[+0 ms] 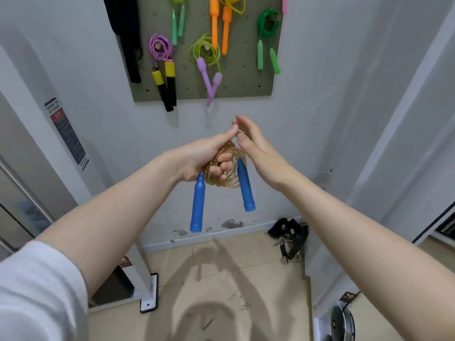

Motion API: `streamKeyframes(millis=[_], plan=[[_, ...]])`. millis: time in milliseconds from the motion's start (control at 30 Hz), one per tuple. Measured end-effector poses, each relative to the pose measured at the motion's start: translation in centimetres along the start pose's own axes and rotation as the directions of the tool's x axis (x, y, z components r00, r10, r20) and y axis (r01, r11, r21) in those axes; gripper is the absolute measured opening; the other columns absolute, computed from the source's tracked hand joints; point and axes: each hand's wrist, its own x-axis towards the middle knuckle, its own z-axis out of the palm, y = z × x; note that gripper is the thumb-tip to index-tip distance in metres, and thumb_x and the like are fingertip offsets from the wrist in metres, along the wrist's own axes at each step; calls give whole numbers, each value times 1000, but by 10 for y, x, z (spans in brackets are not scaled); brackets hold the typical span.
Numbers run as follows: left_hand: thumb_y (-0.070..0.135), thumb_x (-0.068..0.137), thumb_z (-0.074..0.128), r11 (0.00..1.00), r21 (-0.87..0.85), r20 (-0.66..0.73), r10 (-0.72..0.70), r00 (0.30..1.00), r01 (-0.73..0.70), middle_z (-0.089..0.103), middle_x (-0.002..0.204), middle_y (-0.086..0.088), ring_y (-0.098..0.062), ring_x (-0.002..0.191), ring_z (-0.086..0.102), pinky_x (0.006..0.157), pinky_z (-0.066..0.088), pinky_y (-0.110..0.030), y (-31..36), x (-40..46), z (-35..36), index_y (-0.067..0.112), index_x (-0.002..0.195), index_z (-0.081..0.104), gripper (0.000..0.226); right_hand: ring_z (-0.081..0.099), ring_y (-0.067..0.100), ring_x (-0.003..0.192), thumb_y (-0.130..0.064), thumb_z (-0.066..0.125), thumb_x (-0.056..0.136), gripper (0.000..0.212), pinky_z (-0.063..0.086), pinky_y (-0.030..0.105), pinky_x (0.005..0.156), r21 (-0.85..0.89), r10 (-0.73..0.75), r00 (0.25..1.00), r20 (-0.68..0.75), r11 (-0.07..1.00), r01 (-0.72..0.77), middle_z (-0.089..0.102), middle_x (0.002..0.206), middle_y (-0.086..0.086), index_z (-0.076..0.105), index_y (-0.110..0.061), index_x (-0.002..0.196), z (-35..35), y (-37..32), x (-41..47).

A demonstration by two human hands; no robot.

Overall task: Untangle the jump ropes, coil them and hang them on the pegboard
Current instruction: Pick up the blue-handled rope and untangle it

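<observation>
My left hand [206,156] grips a coiled orange jump rope [231,177] in mid-air, fingers curled through the loops. Its two blue handles [198,205] hang down below the coil. My right hand [256,148] is beside the coil on the right, fingers mostly straight, fingertips meeting the left hand's at the top of the coil. Whether it pinches a strand is unclear. Above, the olive pegboard [246,77] on the wall carries several coiled ropes: a purple one with yellow-black handles [161,49], a lime one with lilac handles [205,51] and a green one [267,23].
A black strap [128,33] hangs left of the pegboard. On the tiled floor by the wall lie a black harness with metal clips [289,238] and a weight plate [342,322]. A white post with a base plate [149,291] stands at the left.
</observation>
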Motion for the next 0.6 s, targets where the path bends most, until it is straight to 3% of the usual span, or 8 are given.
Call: streamKeyframes(millis=[100,200,300,433,600], plan=[[64,88,33,993,95,8,65,998,-66,34,35,3,-7,26,28,39,37,-17,38,20,-27,15,57,46,60,49,-6,115,-24,57,91,66,37,14,98,-56,14,995,103,998,-8,51,124,-12,20,-16,146,-6,-11,50],[65,88,33,983,146,50,109,993,-115,34,40,2,-8,29,28,40,39,-19,80,38,-62,13,70,53,59,62,-6,91,-16,57,91,54,46,12,85,-20,15,988,151,1000,-12,64,97,-11,34,-12,140,-20,-23,104],[66,88,34,978,134,3,159,987,-158,39,42,0,-8,29,31,42,42,-19,123,53,-100,10,67,51,62,63,6,97,-20,56,92,27,50,21,89,-73,-64,995,76,995,70,67,104,0,54,-16,119,-33,-35,157],[61,87,44,947,181,-156,294,943,-266,50,48,-1,-9,37,42,45,45,-19,162,75,-136,11,59,48,58,64,11,95,-20,56,93,21,51,29,89,-137,-130,990,-60,983,120,67,100,0,59,-12,112,-48,-39,214],[44,89,55,813,279,-248,575,780,-511,64,63,0,-10,56,59,59,51,-19,187,104,-165,7,69,61,42,62,6,88,-14,54,93,15,50,24,83,-132,-249,949,-195,965,226,67,96,1,61,-12,106,-60,-44,269]])
